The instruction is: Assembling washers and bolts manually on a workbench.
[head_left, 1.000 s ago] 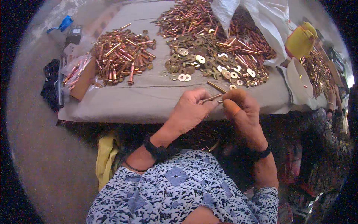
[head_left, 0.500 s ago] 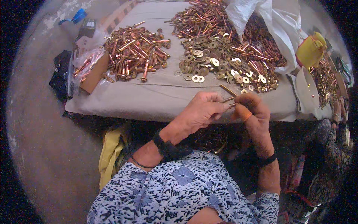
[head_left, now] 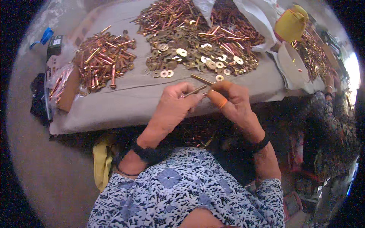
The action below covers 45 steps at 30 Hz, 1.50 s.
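Nearest the camera, a blue-and-white patterned top (head_left: 182,193) fills the lower edge, with both forearms rising from it, each with a dark band at the wrist.

The left hand (head_left: 173,108) is curled, its fingertips (head_left: 195,97) pressed together on the lower end of a thin brass-coloured rod (head_left: 197,90). The right hand (head_left: 232,102) faces it, just beside, thumb and forefinger closed on the same rod from the other side; an orange band (head_left: 221,103) wraps one right finger. A second rod (head_left: 201,79) sticks up and to the left from the right hand's grip. Both hands hover over the near edge of the worktop (head_left: 125,102), which is covered with a grey cloth.

Just beyond the hands, flat brass washers (head_left: 182,57) lie spread in a heap, the nearest ones close to the right fingertips. Behind the washers lies a pile of copper-coloured bolts (head_left: 171,15). Well to the left of the left hand, another pile of bolts (head_left: 104,57) sits apart, with a cardboard box (head_left: 68,89) at the worktop's left end.

Far right of the right hand, white plastic bags (head_left: 262,19) hang open, a yellow pouch (head_left: 291,22) beside them. Another person's arm (head_left: 329,98) in a patterned sleeve shows at the right edge.
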Tool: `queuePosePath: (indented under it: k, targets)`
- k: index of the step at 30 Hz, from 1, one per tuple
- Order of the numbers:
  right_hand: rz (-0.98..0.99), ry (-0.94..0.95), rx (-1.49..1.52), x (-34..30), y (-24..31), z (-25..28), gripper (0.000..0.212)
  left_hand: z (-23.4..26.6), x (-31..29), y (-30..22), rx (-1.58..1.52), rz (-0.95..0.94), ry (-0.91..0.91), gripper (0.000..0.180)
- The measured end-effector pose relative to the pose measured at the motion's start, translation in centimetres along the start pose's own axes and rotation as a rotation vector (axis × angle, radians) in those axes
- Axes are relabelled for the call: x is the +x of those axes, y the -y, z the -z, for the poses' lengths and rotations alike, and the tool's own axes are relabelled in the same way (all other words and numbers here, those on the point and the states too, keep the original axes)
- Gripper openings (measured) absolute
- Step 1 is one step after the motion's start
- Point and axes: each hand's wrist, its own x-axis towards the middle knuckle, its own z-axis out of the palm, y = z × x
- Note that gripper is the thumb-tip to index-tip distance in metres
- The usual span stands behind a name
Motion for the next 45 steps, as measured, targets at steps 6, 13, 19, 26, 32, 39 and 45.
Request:
queuePosePath:
  k: [6,13,19,26,32,39,45]
  targets:
    - [-0.198,0.112,-0.023,0.5,0.4,1.0,0.023,-0.5,0.5,0.9,-0.031,-0.039,0.003,0.013]
    - [0.054,-0.111,0.145,0.3,-0.8,-0.1,0.023,-0.4,0.0,0.1,-0.105,-0.007,0.018,0.011]
    - [-0.276,0.053,-0.06,0.5,0.5,1.0,0.019,-0.5,-0.2,0.0,-0.023,0.016,-0.016,0.012]
    - [0.205,-0.122,-0.044,0.4,-1.1,-0.1,0.02,-0.5,-0.1,0.0,-0.064,0.019,-0.003,0.013]
    - [-0.032,-0.157,0.037,0.2,-0.6,0.0,0.016,-0.6,-0.1,0.0,-0.066,0.014,-0.012,0.014]
    - [0.008,-0.019,-0.144,0.2,-0.5,0.0,0.015,-0.7,0.1,1.0,-0.042,-0.053,-0.017,0.014]
    - [0.165,-0.279,0.027,0.3,-0.9,-0.8,0.015,-0.6,0.1,0.5,-0.116,0.015,0.002,0.014]
